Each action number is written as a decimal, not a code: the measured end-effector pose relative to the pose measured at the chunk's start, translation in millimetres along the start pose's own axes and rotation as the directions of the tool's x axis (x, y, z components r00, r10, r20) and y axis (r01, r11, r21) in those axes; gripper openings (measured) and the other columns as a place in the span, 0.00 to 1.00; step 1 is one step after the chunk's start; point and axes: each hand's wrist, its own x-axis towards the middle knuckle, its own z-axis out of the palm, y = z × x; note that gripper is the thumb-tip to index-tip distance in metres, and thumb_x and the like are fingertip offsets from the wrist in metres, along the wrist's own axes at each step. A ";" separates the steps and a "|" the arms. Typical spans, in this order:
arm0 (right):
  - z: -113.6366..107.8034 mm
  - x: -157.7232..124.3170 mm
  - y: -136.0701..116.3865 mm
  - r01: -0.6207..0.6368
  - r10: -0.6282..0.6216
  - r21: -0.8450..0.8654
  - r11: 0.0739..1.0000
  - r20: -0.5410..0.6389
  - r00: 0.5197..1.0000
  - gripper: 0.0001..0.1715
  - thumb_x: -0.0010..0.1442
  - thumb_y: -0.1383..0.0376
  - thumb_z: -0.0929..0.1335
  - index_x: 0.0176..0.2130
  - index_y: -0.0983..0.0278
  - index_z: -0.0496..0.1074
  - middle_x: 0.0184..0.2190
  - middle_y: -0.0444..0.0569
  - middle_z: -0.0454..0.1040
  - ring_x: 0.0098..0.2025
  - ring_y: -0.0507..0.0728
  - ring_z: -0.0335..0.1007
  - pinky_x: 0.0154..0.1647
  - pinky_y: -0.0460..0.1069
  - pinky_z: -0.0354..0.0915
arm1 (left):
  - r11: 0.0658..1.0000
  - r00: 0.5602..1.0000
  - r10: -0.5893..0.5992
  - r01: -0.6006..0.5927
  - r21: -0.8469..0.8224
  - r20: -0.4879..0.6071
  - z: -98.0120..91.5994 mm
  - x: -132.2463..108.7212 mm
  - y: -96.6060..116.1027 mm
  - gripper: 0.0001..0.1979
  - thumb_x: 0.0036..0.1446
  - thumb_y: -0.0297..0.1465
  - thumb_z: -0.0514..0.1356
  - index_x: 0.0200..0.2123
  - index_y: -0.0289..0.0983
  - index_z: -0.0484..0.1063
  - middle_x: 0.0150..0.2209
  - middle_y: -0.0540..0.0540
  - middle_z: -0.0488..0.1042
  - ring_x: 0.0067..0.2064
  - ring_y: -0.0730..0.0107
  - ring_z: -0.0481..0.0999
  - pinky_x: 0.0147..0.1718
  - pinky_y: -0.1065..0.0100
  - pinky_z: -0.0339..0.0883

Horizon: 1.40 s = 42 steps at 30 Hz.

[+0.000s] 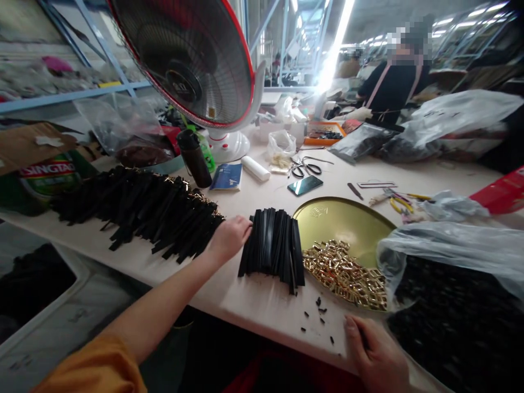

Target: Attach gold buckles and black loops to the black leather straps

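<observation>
My left hand (230, 238), its fingers pressed together, touches the upper left edge of a stack of black strips (272, 245); what it grips there, if anything, is too small to make out. Over the table's front edge is my right hand (374, 352), thumb and fingers curled close together, the fingertips partly hidden. Between the hands lie several small black pieces (321, 311). A round gold tray (347, 218) holds a heap of gold metal buckles (347, 273). Left of my left hand is a long pile of black strips with gold ends (151, 210).
A fan (229, 146) stands at the back left, beside a dark bottle (194, 158). Behind the stack are a blue booklet (227, 177), a phone (305, 185) and scissors (305, 168). A plastic bag of black pieces (454, 316) sits at the right. A person (393, 82) stands farther back.
</observation>
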 end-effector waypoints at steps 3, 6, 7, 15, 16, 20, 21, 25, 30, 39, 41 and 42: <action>-0.1 -0.9 -1.0 0.005 -0.005 0.014 1.000 -0.011 1.000 0.16 0.59 0.56 0.59 0.33 0.64 0.70 0.27 0.50 0.72 0.30 0.57 0.68 0.32 0.50 0.60 | 0.988 0.986 -0.118 0.129 -0.089 0.117 20.5 28.6 38.5 0.14 0.57 0.37 0.49 0.41 0.37 0.68 0.42 0.43 0.72 0.44 0.64 0.71 0.42 0.67 0.62; 2.1 -0.7 -1.0 0.009 -0.008 0.031 0.999 -0.035 0.999 0.15 0.60 0.58 0.59 0.32 0.63 0.69 0.27 0.49 0.71 0.30 0.57 0.67 0.32 0.50 0.59 | 0.963 0.959 -0.246 0.258 -0.077 0.138 37.5 54.6 51.8 0.16 0.51 0.37 0.54 0.40 0.33 0.67 0.39 0.38 0.73 0.41 0.60 0.73 0.37 0.66 0.64; 3.0 0.0 -1.0 0.015 -0.013 0.036 0.999 -0.049 0.999 0.14 0.60 0.58 0.59 0.32 0.63 0.69 0.27 0.49 0.71 0.30 0.57 0.67 0.32 0.50 0.59 | 0.951 0.947 -0.286 0.299 -0.074 0.147 40.8 60.6 52.2 0.16 0.50 0.37 0.55 0.40 0.32 0.68 0.38 0.38 0.74 0.40 0.59 0.73 0.36 0.66 0.64; -4.1 8.7 -12.0 0.004 0.001 0.065 0.998 -0.067 0.998 0.11 0.60 0.64 0.59 0.31 0.64 0.68 0.26 0.49 0.69 0.31 0.56 0.64 0.33 0.49 0.57 | 0.884 0.924 -0.363 0.381 -0.271 0.117 19.4 59.7 59.3 0.06 0.46 0.31 0.56 0.26 0.34 0.65 0.27 0.44 0.73 0.36 0.60 0.73 0.32 0.68 0.62; -5.3 9.5 -13.6 0.002 0.003 0.075 0.997 -0.065 0.998 0.10 0.59 0.64 0.59 0.31 0.64 0.68 0.26 0.48 0.69 0.31 0.56 0.64 0.33 0.49 0.57 | 0.873 0.931 -0.353 0.363 -0.325 0.091 13.3 56.3 63.1 0.06 0.48 0.31 0.55 0.27 0.34 0.64 0.27 0.45 0.72 0.35 0.62 0.72 0.32 0.68 0.62; -12.9 9.9 -14.7 -0.022 0.045 0.222 0.975 -0.099 0.994 0.07 0.58 0.65 0.61 0.32 0.64 0.67 0.25 0.46 0.67 0.29 0.53 0.63 0.31 0.48 0.58 | 0.789 0.967 -0.242 0.242 -0.564 0.076 -7.3 33.0 86.3 0.07 0.52 0.32 0.52 0.28 0.35 0.58 0.22 0.52 0.67 0.25 0.75 0.69 0.26 0.73 0.61; -17.7 9.7 -13.1 -0.027 0.061 0.270 0.962 -0.119 0.991 0.07 0.58 0.65 0.61 0.34 0.64 0.66 0.26 0.46 0.67 0.28 0.53 0.63 0.30 0.47 0.58 | 0.743 0.975 -0.200 0.217 -0.634 0.099 -10.3 23.9 93.9 0.08 0.51 0.34 0.53 0.27 0.36 0.57 0.19 0.55 0.64 0.21 0.77 0.66 0.22 0.75 0.59; -56.1 16.9 7.4 -0.028 0.089 0.269 0.963 -0.218 0.972 0.08 0.59 0.64 0.60 0.37 0.63 0.66 0.29 0.46 0.67 0.29 0.52 0.63 0.32 0.46 0.60 | 0.501 0.964 -0.007 0.232 -0.834 0.264 -8.3 -20.2 124.8 0.15 0.47 0.41 0.58 0.25 0.37 0.58 0.15 0.59 0.57 0.15 0.80 0.57 0.15 0.76 0.50; -110.2 49.2 53.3 -0.218 0.185 -0.264 0.940 -0.143 0.972 0.12 0.58 0.67 0.60 0.40 0.64 0.68 0.37 0.52 0.69 0.38 0.56 0.66 0.37 0.48 0.59 | 0.409 0.911 0.127 0.311 -0.858 0.391 2.1 -67.4 151.9 0.23 0.46 0.40 0.57 0.43 0.34 0.60 0.22 0.56 0.64 0.17 0.78 0.62 0.16 0.74 0.56; -130.2 79.1 85.8 -0.210 0.236 -0.346 0.914 0.035 0.971 0.03 0.53 0.69 0.65 0.30 0.67 0.69 0.32 0.54 0.70 0.36 0.59 0.68 0.35 0.50 0.58 | 0.342 0.791 0.168 0.513 -0.787 0.588 -18.2 -114.3 173.6 0.13 0.47 0.36 0.55 0.35 0.35 0.63 0.27 0.53 0.68 0.22 0.78 0.67 0.19 0.75 0.57; -135.7 77.3 83.6 -0.207 0.218 -0.196 0.958 0.035 0.975 0.06 0.55 0.65 0.64 0.31 0.65 0.68 0.31 0.50 0.71 0.34 0.56 0.68 0.34 0.49 0.59 | 0.326 0.779 0.165 0.536 -0.779 0.605 -21.8 -119.0 179.9 0.12 0.48 0.36 0.55 0.33 0.35 0.63 0.26 0.53 0.68 0.22 0.79 0.66 0.19 0.75 0.56; -137.2 74.7 79.9 -0.221 0.222 -0.018 0.975 0.047 0.974 0.07 0.56 0.62 0.64 0.31 0.64 0.67 0.29 0.48 0.70 0.31 0.54 0.67 0.33 0.48 0.60 | 0.316 0.775 0.158 0.547 -0.775 0.611 -23.6 -120.5 184.5 0.11 0.48 0.36 0.55 0.33 0.35 0.62 0.26 0.53 0.68 0.21 0.79 0.67 0.19 0.76 0.56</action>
